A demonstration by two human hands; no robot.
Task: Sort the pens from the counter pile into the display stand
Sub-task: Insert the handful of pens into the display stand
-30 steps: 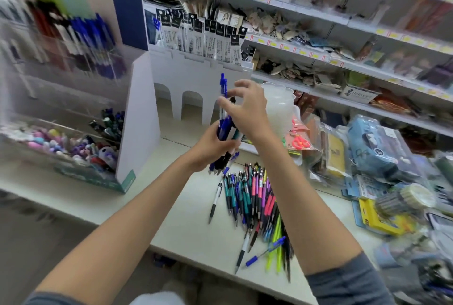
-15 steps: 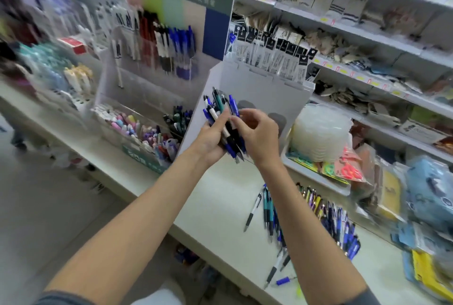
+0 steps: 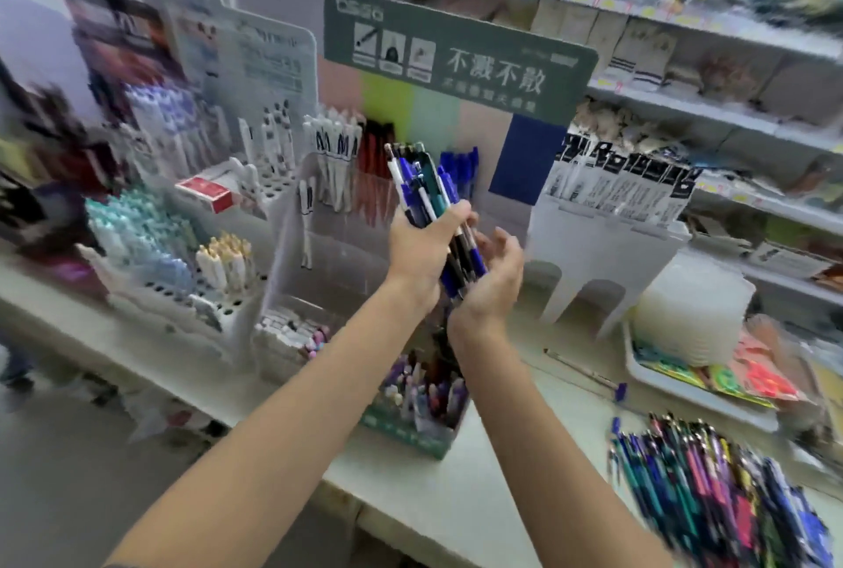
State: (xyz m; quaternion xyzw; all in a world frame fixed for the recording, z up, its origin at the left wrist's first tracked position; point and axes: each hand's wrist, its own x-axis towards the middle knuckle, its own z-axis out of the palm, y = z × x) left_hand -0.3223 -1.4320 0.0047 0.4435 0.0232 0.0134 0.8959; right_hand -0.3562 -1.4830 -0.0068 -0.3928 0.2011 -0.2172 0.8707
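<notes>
My left hand point(image 3: 422, 248) grips a bundle of pens point(image 3: 426, 191), mostly blue with some teal and white, held upright in front of the display stand point(image 3: 456, 65). My right hand point(image 3: 495, 275) cups the lower ends of the bundle from the right with its fingers loosely curled. The stand has a green header sign and clear compartments holding red pens point(image 3: 372, 166) and blue pens point(image 3: 460, 166). The counter pile of pens point(image 3: 711, 490) lies on the white counter point(image 3: 456, 503) at the lower right. The frame is blurred.
A white rack of white pens point(image 3: 219, 257) stands left of the stand. A green tray of small items point(image 3: 422, 398) sits below my hands. A white riser with carded goods point(image 3: 606, 220) and a tray of packets point(image 3: 702, 366) are on the right. Stocked shelves run behind.
The view has swung left and up, bringing the display stand to the centre. My hands have carried the bundle of pens up in front of it. The counter pile has shifted to the lower right.
</notes>
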